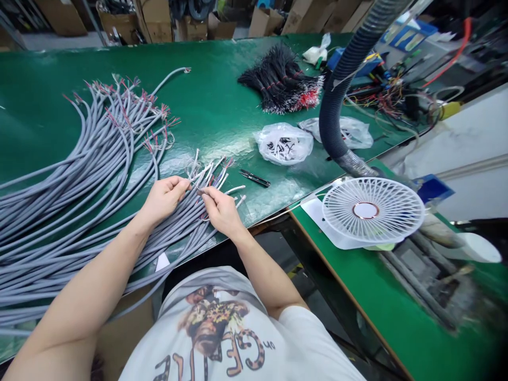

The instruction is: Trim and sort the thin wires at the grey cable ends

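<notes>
My left hand (164, 197) is closed in a pinch on the end of a grey cable (198, 177) near the green table's front edge. Close beside it, my right hand (222, 209) is closed too, its fingertips pinching the thin stripped wires of the same cable end. Under both hands lies a small group of grey cables (186, 227) with bared white and red wire tips. A much larger spread of grey cables (91, 159) with red-tipped ends fans out to the left.
Small black snips (254, 178) lie just right of my hands. Two plastic bags (283, 143) sit beyond, and a bundle of black wires (281, 79) further back. A ribbed black hose (337, 100) hangs at right above a white fan (373, 210). Cardboard boxes line the far side.
</notes>
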Available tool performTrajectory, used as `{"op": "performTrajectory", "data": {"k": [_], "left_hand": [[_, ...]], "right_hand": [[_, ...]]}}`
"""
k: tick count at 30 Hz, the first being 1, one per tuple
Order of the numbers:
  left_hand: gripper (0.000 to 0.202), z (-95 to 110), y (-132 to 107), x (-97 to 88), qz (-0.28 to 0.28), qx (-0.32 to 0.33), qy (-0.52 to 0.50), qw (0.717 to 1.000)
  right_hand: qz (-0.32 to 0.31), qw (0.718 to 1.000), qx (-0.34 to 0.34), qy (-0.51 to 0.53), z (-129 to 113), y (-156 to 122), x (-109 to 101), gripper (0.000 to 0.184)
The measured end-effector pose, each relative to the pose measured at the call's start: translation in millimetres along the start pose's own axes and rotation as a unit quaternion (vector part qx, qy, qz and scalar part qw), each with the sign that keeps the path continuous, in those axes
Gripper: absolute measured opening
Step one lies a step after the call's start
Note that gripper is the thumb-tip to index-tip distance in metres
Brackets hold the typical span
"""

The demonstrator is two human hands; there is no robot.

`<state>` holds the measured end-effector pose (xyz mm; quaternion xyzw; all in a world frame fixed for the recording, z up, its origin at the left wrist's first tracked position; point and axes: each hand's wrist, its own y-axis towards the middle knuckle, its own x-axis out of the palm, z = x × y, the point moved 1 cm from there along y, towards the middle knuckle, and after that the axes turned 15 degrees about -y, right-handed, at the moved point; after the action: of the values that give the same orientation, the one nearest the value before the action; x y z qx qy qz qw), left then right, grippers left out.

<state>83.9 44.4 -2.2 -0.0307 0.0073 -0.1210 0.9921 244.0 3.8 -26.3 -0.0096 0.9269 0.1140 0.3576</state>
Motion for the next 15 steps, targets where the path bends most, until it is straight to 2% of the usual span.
{"op": "performTrajectory", "data": {"k": [10, 15], "left_hand": [[0.030, 0.9, 0.1, 0.3, -0.004, -0.004, 0.005, 1.000], [0.031, 0.2, -0.8, 0.7, -0.009, 0.003, 0.038, 0.999]], "right_hand": [[0.018, 0.999, -0.001, 0.037, 0.5, -1.0, 0.8, 0.026], [0.024, 0.998, 0.000, 0.064, 0.1, 0.1, 2.6, 0.026]]}}
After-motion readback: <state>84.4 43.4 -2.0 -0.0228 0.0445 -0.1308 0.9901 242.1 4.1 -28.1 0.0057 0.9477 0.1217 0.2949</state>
